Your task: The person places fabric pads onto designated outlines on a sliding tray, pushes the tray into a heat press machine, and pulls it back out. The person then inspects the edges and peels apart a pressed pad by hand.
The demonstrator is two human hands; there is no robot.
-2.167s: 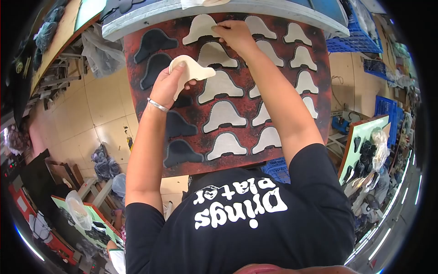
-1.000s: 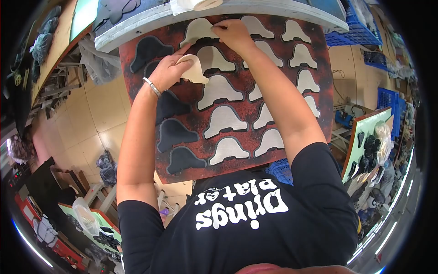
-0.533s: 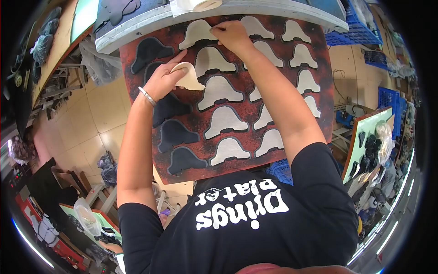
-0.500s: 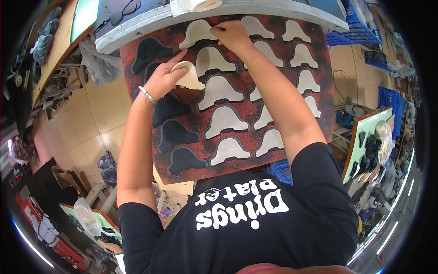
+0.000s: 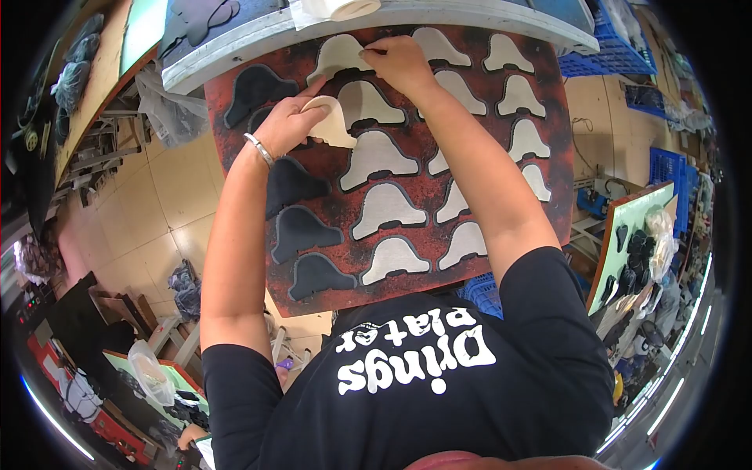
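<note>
My left hand (image 5: pixel 283 127) is closed on a small stack of cream bell-shaped pieces (image 5: pixel 334 129). Its outstretched index finger touches the left lower corner of a cream piece (image 5: pixel 340 53) in the far row, which lies on a slightly larger black backing. At that piece's right edge, the thumb and fingers of my right hand (image 5: pixel 398 63) are pinched together. A mottled red-and-black board (image 5: pixel 313 184) carries rows of these cream pieces on black backings. Down its left side runs a column of bare black pieces (image 5: pixel 307 227).
Beyond the board runs a grey metal ledge (image 5: pixel 235 53) with a cream roll (image 5: pixel 345 8) on it. Blue crates (image 5: pixel 603 51) stand at the far right. A green-topped panel (image 5: pixel 627 243) with black parts is at right. Another person's hand (image 5: pixel 192 435) shows at lower left.
My left hand has shifted slightly right with the stack, its index fingertip now on the far piece's corner. My right hand has barely moved.
</note>
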